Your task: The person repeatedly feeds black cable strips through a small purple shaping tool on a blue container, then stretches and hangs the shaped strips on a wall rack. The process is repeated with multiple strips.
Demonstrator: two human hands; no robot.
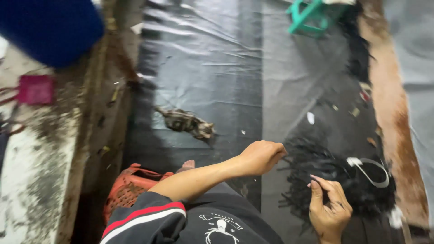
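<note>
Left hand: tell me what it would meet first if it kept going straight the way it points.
The left hand, closed in a loose fist, points right toward the pile of black strips on the dark plastic sheet. It would probably meet those strips first, though depth is hard to judge.

Grey plastic sheeting (217,68) covers the floor — a green stool (312,16) beyond, a grimy concrete ledge (40,158) alongside.

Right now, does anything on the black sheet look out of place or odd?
Yes. A kitten is walking across the black plastic sheet, left of the pile of black strips both hands work at. Paper scraps lie scattered beyond the pile.
</note>
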